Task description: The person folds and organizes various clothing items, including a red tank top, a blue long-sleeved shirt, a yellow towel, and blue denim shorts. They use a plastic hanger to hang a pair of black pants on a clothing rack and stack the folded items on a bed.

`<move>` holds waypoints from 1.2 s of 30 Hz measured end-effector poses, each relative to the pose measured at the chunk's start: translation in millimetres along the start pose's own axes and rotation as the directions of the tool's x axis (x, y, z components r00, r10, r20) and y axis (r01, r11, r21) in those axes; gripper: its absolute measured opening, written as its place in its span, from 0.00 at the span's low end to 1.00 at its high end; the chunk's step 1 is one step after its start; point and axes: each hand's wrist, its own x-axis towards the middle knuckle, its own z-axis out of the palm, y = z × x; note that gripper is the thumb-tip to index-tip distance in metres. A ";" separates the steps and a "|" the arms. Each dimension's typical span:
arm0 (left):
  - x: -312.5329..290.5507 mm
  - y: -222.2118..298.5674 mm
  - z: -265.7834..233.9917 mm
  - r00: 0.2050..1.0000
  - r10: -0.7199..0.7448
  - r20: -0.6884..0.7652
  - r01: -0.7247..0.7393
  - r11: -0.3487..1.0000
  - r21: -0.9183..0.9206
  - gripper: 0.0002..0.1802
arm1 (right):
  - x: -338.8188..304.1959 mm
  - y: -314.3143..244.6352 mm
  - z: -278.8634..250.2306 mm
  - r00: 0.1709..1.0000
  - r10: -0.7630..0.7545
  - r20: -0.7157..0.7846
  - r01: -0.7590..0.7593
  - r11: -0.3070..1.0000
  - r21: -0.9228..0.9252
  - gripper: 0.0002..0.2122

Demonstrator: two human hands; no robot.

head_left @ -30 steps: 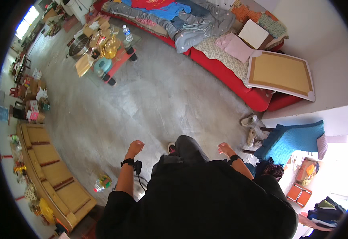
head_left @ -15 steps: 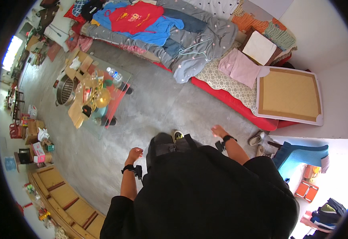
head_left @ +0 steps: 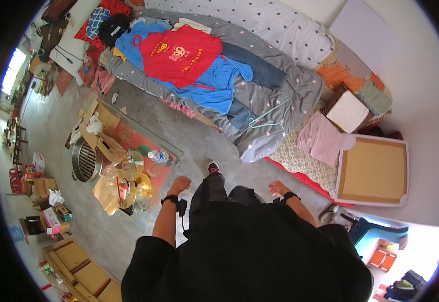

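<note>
My left hand [head_left: 180,184] hangs loosely curled, empty, a dark band on its wrist; a clear plastic bottle [head_left: 160,158] lies just up-left of it on the low red surface [head_left: 138,138], among cardboard scraps and a round metal grate [head_left: 86,160]. My right hand [head_left: 276,187] is loose, empty too; the bed [head_left: 285,35] with a red shirt [head_left: 186,54] sits well beyond.

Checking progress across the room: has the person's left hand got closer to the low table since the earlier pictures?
Yes. The left hand now hangs beside the low table; earlier it was far off.
</note>
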 end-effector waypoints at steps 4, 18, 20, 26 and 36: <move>92.5 60.0 -41.5 0.991 0.120 -0.052 -0.117 0.991 0.070 0.13 | 4.1 -46.2 -16.1 0.989 0.147 0.018 -0.147 0.971 0.189 0.10; 269.7 185.5 -140.5 1.000 -0.002 0.030 0.001 0.999 0.050 0.17 | 228.6 -197.0 -114.1 0.968 -0.251 -0.009 0.249 0.957 0.151 0.09; 287.0 179.2 -153.7 1.000 -0.022 -0.001 0.022 1.000 -0.004 0.19 | 250.1 -247.5 -116.4 0.982 -0.172 -0.083 0.188 0.951 0.247 0.08; 402.1 155.9 -185.4 0.929 0.279 -0.243 -0.158 0.894 0.420 0.47 | 314.7 -222.6 -134.4 0.817 -0.575 -0.046 0.221 0.386 -0.896 0.08; 537.1 95.1 -272.6 0.956 -0.122 -0.267 0.221 0.897 0.383 0.47 | 347.5 -201.5 -98.6 0.776 0.441 -0.452 -0.378 0.898 0.227 0.18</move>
